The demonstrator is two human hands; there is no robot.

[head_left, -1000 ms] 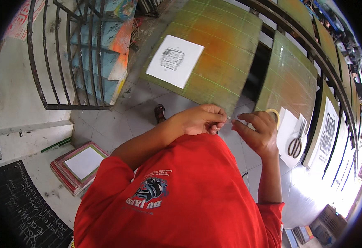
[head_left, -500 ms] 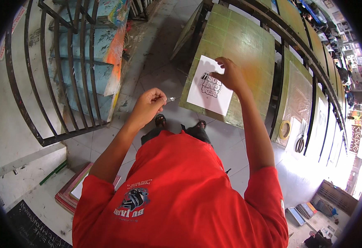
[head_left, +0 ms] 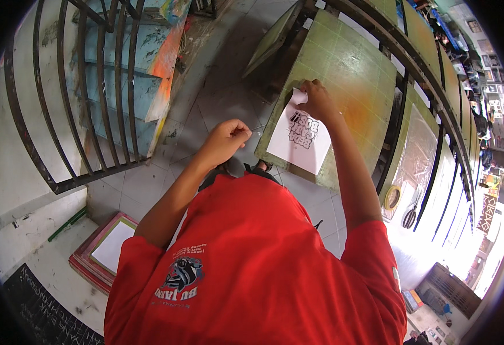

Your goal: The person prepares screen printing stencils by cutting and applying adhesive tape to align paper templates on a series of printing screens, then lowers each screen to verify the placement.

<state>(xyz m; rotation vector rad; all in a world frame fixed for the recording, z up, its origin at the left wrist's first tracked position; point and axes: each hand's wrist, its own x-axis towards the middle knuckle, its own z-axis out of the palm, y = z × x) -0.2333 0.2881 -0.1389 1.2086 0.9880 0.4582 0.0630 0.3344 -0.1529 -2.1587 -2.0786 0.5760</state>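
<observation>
A white sheet of paper (head_left: 291,146) with black printed lettering lies on the near end of a green board (head_left: 344,63). My right hand (head_left: 321,103) is closed at the sheet's far edge, and the paper bends up by its fingers. The thumb and fingertips are partly hidden behind the hand. Left of the board, in the air, my left hand (head_left: 229,140) is held in a pinch. A tiny clear, shiny piece (head_left: 258,131), probably tape, shows faintly at its fingertips.
More boards sit along a dark metal frame on the right. On one lie clear plastic film (head_left: 416,144), a tape roll (head_left: 393,197) and black-handled scissors (head_left: 410,215). Black railings (head_left: 91,92) stand left, before blue steps (head_left: 142,98). Red-framed screens (head_left: 85,259) lie low at left.
My right hand has come down from above the sheet to its far edge, which now bends up. My left hand has moved right, nearer the board. The view has shifted slightly.
</observation>
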